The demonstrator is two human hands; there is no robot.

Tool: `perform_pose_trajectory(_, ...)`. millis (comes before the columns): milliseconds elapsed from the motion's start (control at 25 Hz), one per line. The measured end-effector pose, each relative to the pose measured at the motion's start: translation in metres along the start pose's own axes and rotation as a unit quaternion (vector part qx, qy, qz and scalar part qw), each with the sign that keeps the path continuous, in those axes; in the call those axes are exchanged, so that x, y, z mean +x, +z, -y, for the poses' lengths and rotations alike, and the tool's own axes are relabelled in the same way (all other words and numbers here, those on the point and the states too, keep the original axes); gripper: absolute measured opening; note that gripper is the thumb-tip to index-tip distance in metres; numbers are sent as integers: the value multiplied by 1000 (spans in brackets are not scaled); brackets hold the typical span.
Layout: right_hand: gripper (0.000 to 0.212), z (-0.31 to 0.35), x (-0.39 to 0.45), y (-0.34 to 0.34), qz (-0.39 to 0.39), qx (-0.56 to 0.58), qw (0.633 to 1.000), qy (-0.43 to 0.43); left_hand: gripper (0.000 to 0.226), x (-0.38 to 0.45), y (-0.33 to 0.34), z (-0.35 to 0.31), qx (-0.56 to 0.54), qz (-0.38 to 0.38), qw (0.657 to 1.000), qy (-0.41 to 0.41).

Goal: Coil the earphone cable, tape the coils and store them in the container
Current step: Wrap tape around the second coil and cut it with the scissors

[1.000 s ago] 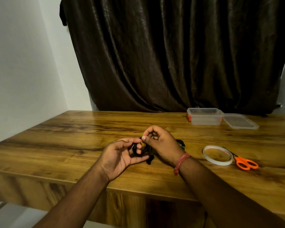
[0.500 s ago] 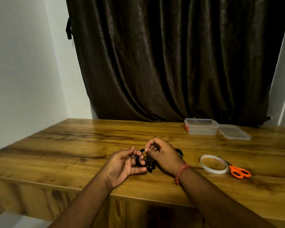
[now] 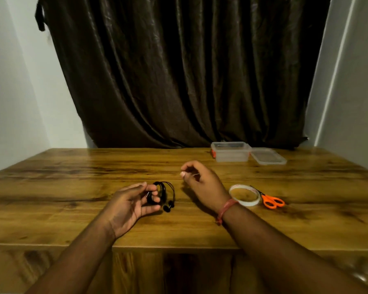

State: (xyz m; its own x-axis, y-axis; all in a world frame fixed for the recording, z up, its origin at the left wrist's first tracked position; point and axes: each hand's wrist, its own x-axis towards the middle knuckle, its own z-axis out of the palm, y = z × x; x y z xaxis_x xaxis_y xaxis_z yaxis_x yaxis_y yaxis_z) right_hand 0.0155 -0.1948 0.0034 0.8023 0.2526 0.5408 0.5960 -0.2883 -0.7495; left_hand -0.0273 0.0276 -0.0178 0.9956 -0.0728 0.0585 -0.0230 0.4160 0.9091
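R hand [image 3: 202, 183] now off earphones [image 3: 163, 195]

a wooden bench [image 3: 72, 187] with strong dark grain fills the lower half, its front edge running across at 6 o'clock. behind it at 12 o'clock hangs a heavy dark brown curtain [image 3: 179, 71] in deep folds. pale walls [image 3: 13, 92] stand at 9 and 3 o'clock. the light is dim and warm.
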Motion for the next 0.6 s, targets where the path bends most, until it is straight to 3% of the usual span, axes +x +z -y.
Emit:
perform_pose_trajectory(160,12,-16,-22,-74,-41,-173,983,-40,27,4,2,3,15,-14,999,24)
perform_pose_trajectory(280,18,-29,-38,-123,26,-373,927,11,29,5,4,7,45,-26,998,46)
perform_pose_trajectory(360,22,-37,-48,-134,82,-441,893,27,28,4,5,8,70,-27,995,61)
perform_pose_trajectory(480,17,-43,-50,-123,125,-454,882,17,26,6,14,13,111,-51,990,71)
perform_pose_trajectory(600,6,-41,-31,-106,71,-392,917,18,23,18,28,22,134,-95,983,77)
